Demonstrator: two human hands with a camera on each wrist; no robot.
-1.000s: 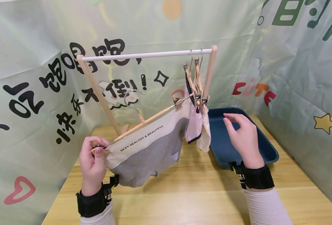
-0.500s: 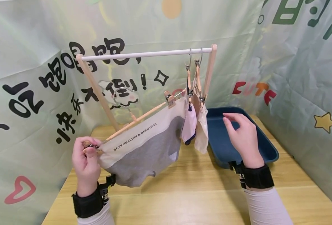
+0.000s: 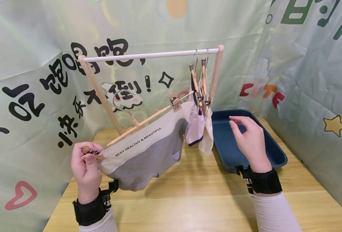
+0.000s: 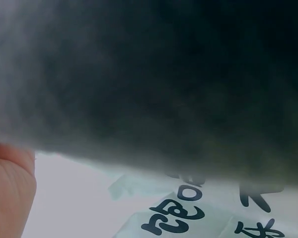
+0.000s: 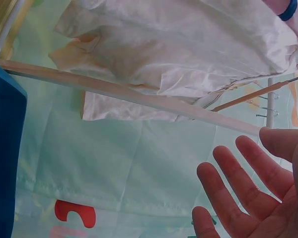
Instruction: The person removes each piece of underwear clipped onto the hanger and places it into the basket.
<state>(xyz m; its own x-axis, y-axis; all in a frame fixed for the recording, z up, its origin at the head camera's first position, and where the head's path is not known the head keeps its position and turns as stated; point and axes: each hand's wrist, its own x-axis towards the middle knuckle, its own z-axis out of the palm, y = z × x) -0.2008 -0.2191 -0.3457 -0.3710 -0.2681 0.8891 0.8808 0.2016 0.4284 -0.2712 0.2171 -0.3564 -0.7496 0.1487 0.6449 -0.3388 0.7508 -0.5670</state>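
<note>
Pinching one end of the clip hanger (image 3: 147,120) in my left hand (image 3: 85,172), I hold the grey-and-cream garment (image 3: 147,158) slanting above the worktop (image 3: 188,206), near the rack (image 3: 150,55); my right hand (image 3: 250,141), fingers loosely bent, holds nothing beside the blue tray (image 3: 227,146).
</note>
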